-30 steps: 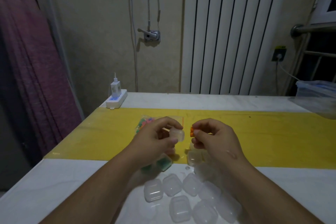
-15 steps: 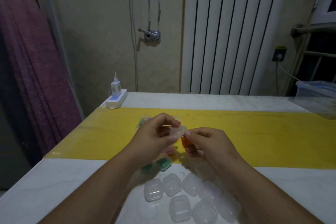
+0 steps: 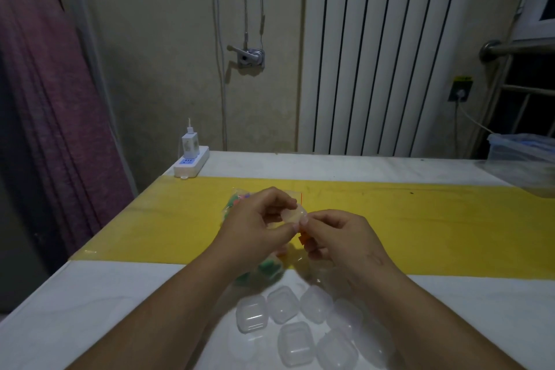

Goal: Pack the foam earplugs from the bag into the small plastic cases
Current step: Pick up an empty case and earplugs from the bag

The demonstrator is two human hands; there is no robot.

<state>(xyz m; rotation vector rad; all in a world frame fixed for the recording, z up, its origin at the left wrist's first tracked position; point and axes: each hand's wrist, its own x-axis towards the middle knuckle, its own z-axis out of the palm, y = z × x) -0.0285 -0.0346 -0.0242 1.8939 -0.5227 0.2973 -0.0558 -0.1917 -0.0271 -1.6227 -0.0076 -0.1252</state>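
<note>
Your left hand [image 3: 255,228] pinches a small clear case [image 3: 294,215] between thumb and fingertips, holding it in the air above the yellow strip [image 3: 435,219] that crosses the table [image 3: 75,303]. Your right hand [image 3: 339,237] meets it from the other side: one fingertip touches the case's right edge, and the curled fingers grip orange earplugs [image 3: 303,240] just below the case. The bag [image 3: 237,201] lies on the yellow strip right behind your left knuckles, mostly hidden, with coloured plugs showing through it. Something green sits under your left wrist at the strip's near edge, too blurred to tell what holds it. Between your forearms, on the white surface, a cluster of closed clear cases [image 3: 252,312] lies packed edge to edge, and your right forearm covers part of it. The longest stretch of bare yellow runs to the right of your right hand, out to a plastic box [image 3: 522,150] at the table's far right. On your left, the strip reaches the table's left edge, which slants back to a power strip [image 3: 192,164] with a charger [image 3: 189,144] plugged in at the far left corner; a curtain [image 3: 45,99] hangs just beyond that edge. The table's far edge stands against the wall and a radiator [image 3: 390,54].
</note>
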